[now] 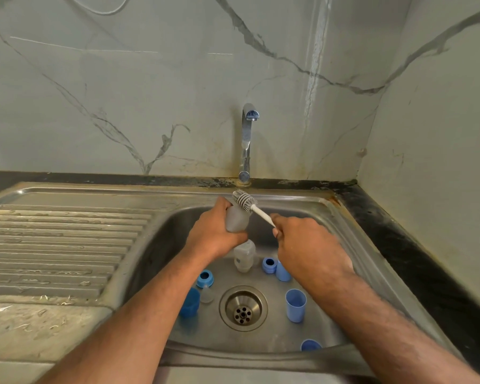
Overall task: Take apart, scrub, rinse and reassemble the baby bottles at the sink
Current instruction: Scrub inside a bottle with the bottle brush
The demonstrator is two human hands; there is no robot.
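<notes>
Head view. Left hand (216, 231) grips an open bottle body (235, 218) above the sink basin (302, 322), mouth tilted toward 12 o'clock. Right hand (302, 239) is clenched on the white handle of the bottle brush (244, 199); bristle head sits at the bottle mouth. Second bottle (244, 254) lies in the basin just below the left hand. Blue caps and collars ring the drain (243, 308): collar (204, 277) at 10 o'clock, cap (296, 304) at 3 o'clock. Faucet (247, 139) at 12 o'clock.
</notes>
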